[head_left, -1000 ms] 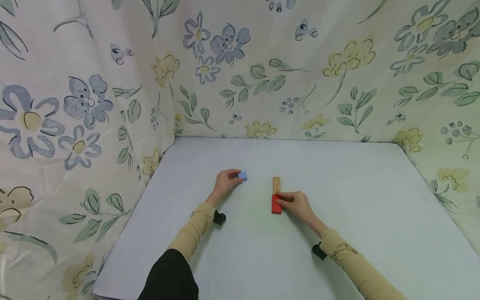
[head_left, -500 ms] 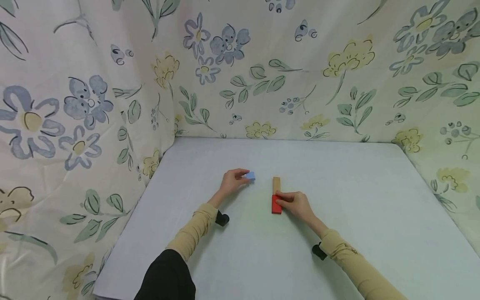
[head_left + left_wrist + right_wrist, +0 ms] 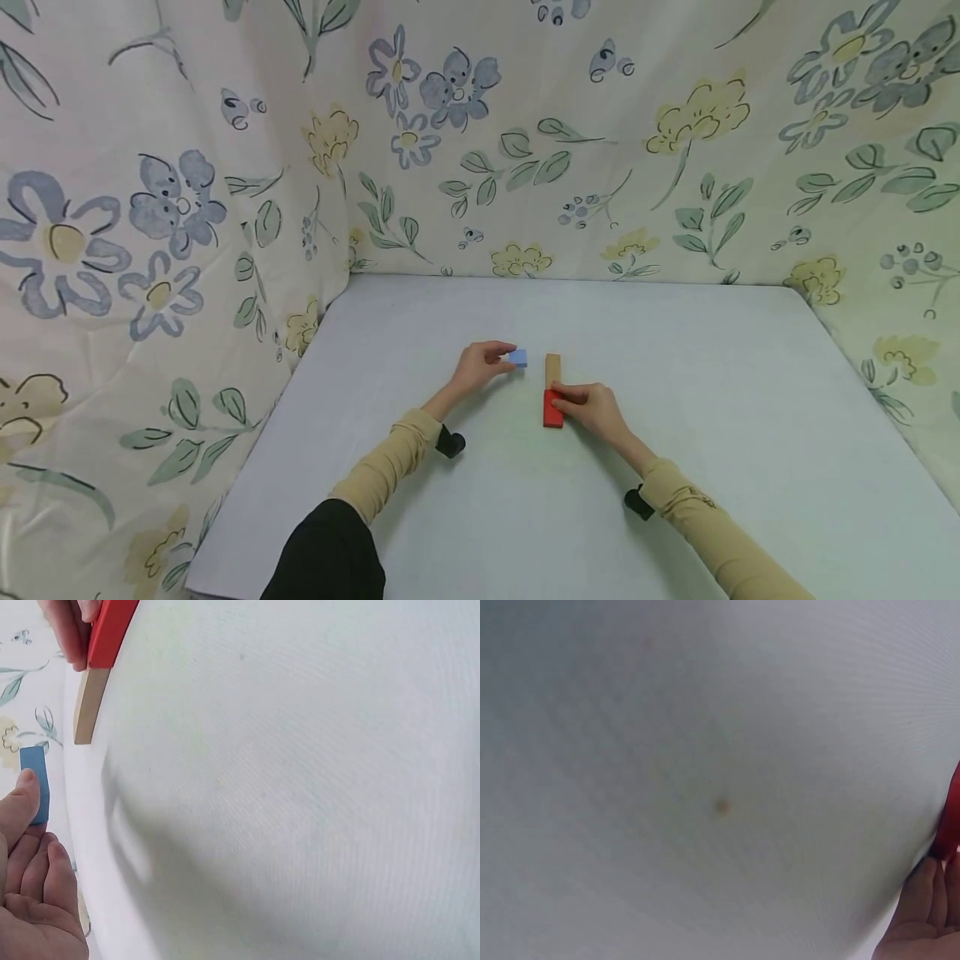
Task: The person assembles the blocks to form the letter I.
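Observation:
Between the thumb and fingers of my left hand (image 3: 480,367) a small blue block (image 3: 518,358) is pinched, left of the other blocks and apart from them. The left wrist view shows this blue block (image 3: 34,784) above the tabletop, with the thumb on its face. My right hand (image 3: 594,408) grips a red block (image 3: 552,409) with thumb and fingers. Against the far end of the red block lies a plain wooden block (image 3: 552,369), the two in one line. At the right wrist view's right edge, only part of the red block (image 3: 949,817) and the fingers appear.
A white table (image 3: 712,375) lies under both hands. Floral cloth (image 3: 570,167) hangs behind it and along the left side. Each wrist carries a small black camera, such as the left one's dark mount (image 3: 451,442).
My left hand has carried the blue block rightward, closer to the wooden block. The right hand, the red block and the wooden block have stayed in place.

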A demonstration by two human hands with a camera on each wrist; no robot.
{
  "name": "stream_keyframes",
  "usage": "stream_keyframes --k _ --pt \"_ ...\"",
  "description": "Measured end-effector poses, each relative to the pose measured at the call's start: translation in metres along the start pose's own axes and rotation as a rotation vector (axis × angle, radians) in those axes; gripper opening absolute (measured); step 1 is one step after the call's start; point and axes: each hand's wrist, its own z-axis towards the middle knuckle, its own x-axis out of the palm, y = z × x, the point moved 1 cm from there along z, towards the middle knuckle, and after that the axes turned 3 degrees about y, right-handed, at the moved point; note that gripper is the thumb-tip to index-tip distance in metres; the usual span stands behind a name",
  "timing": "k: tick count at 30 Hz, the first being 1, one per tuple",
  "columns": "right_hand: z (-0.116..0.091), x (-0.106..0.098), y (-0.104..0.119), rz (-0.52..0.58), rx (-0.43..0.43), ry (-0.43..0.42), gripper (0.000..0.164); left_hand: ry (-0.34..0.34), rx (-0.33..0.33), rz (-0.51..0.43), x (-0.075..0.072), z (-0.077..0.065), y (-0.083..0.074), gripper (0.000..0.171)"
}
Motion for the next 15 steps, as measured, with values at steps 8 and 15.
stream_keyframes --k 8,15 --pt "0.0 0.0 0.001 -0.001 -0.009 -0.004 0.036 0.039 0.023 -0.035 0.01 -0.001 -0.016 0.034" --pt "0.0 0.001 -0.001 -0.007 -0.01 -0.002 0.036 0.041 0.03 -0.041 0.017 0.001 -0.02 0.034"
